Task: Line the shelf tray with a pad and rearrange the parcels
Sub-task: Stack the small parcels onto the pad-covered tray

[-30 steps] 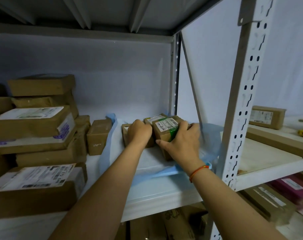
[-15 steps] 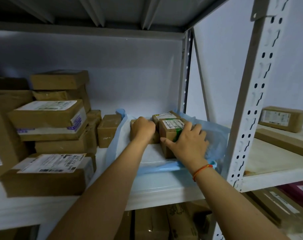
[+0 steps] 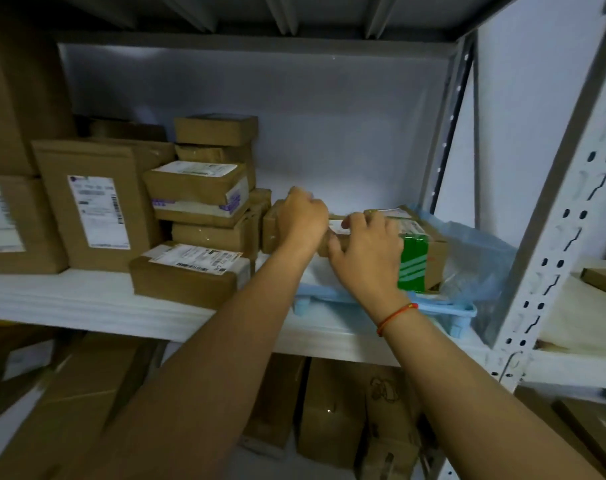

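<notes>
Dim interior, brighter right side, soft motion blur, wide-angle bending at edges

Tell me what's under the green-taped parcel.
The green-taped parcel sits on a white pad inside the blue tray, clear plastic bunched to its right. The right hand covers its left side; the pad directly beneath is hidden.

parcel storeroom: metal shelving, stacked labelled parcels

One head-worn view looks forward and slightly down at close range into a shelf, arms reaching from the lower frame
</notes>
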`<act>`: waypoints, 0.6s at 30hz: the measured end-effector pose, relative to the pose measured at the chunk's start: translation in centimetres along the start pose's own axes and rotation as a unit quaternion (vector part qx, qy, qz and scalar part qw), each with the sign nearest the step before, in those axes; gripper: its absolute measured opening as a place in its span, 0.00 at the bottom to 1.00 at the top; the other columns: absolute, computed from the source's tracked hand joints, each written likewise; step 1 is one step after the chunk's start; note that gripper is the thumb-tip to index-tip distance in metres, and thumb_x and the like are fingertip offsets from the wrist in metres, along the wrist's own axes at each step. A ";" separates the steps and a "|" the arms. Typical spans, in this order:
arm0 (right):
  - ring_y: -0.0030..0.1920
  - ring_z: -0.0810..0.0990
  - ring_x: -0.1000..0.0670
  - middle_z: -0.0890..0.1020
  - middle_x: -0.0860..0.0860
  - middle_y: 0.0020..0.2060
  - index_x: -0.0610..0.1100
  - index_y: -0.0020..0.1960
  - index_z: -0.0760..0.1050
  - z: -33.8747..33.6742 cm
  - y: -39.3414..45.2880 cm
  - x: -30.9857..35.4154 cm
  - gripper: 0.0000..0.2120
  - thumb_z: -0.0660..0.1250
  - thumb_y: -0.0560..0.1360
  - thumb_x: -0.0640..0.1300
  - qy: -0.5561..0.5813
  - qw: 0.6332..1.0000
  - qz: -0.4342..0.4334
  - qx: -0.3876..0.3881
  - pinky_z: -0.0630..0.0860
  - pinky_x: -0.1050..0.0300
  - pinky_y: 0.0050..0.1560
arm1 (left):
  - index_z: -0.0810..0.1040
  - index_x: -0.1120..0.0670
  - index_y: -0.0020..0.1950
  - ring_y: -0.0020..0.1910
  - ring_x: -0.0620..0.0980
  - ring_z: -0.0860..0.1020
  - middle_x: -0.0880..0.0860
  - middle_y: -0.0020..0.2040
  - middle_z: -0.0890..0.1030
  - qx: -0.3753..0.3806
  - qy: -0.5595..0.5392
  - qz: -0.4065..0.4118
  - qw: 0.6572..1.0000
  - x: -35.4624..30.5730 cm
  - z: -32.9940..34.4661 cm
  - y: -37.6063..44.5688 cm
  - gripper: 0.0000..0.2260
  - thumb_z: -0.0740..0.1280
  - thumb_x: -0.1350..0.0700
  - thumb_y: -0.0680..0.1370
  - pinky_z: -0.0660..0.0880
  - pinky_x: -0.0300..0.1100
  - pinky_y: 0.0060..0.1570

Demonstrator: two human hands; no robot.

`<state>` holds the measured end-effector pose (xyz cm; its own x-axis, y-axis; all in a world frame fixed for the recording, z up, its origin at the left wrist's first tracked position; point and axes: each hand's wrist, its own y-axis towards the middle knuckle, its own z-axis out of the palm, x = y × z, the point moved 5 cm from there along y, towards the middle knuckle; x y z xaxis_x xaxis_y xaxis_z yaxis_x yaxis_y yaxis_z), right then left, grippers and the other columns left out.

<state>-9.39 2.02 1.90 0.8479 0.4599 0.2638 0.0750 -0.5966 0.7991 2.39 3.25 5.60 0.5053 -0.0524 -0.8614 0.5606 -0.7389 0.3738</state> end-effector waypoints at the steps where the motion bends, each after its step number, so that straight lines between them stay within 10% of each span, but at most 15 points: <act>1: 0.53 0.74 0.37 0.79 0.41 0.50 0.42 0.52 0.79 0.5 -0.1 1.1 0.17 0.64 0.72 0.54 0.002 1.000 -0.011 0.028 0.71 0.46 0.48 | 0.75 0.58 0.61 0.50 0.53 0.76 0.56 0.58 0.79 -0.018 -0.004 0.001 1.000 0.3 -1.2 0.0 0.12 0.57 0.57 0.81 0.68 0.39 0.40; 9: 0.45 0.79 0.44 0.80 0.46 0.42 0.46 0.43 0.73 4.9 -0.8 11.9 0.15 0.67 0.75 0.58 0.172 0.931 -0.141 0.288 0.67 0.57 0.37 | 0.76 0.58 0.50 0.45 0.52 0.74 0.53 0.46 0.76 -0.121 -0.019 -0.012 0.992 3.6 -11.6 1.3 0.10 0.55 0.58 0.80 0.68 0.44 0.42; 13: 0.66 0.69 0.43 0.71 0.46 0.66 0.47 0.72 0.63 6.8 -1.9 14.3 0.37 0.70 0.70 0.63 0.110 0.864 -0.153 0.468 0.67 0.54 0.61 | 0.77 0.55 0.51 0.51 0.54 0.76 0.55 0.50 0.78 -0.126 -0.018 -0.054 0.990 6.5 -15.7 2.1 0.10 0.56 0.57 0.81 0.74 0.48 0.53; 18: 0.67 0.69 0.43 0.69 0.47 0.69 0.52 0.74 0.58 10.2 -2.2 14.9 0.56 0.75 0.52 0.68 0.067 0.833 -0.103 0.540 0.68 0.45 0.70 | 0.74 0.54 0.50 0.45 0.51 0.73 0.51 0.45 0.74 -0.117 0.010 -0.079 0.990 9.4 -18.6 2.5 0.08 0.56 0.58 0.80 0.70 0.44 0.44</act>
<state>8.43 3.54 -1.46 0.6984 0.6512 0.2969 0.7006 -0.7068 -0.0978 20.73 13.43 4.83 0.4107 0.0660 -0.9094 0.7689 -0.5612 0.3065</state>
